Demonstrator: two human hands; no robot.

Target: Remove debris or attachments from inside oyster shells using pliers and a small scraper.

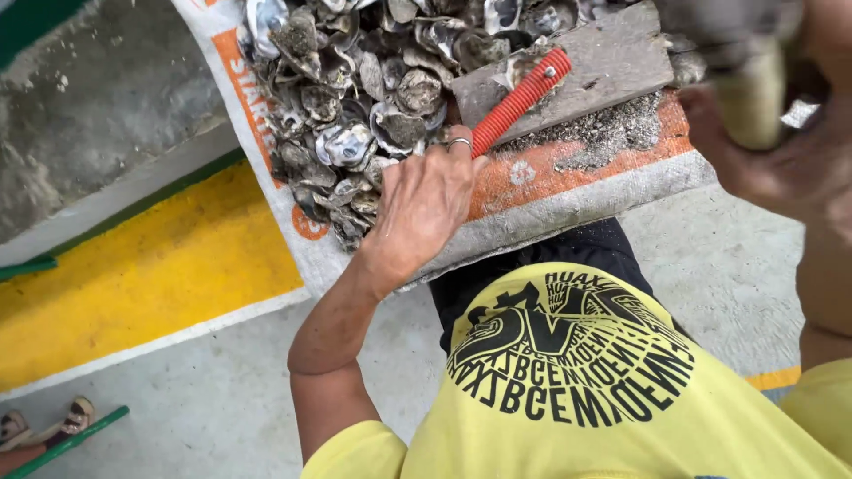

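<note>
Yellow shirt point(568, 399), shell heap point(355, 98) (crowding plank point(586, 66))

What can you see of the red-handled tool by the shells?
The tool shows a bright red, ribbed handle, plastic by the look, with a small metal fitting at its far end. It lies slanted, that far end resting on a weathered grey wooden board. The left hand, a ring on one finger, covers its near end, so any blade is hidden. The shell pile lies just left of it, and grey grit covers the woven sack below.
</note>
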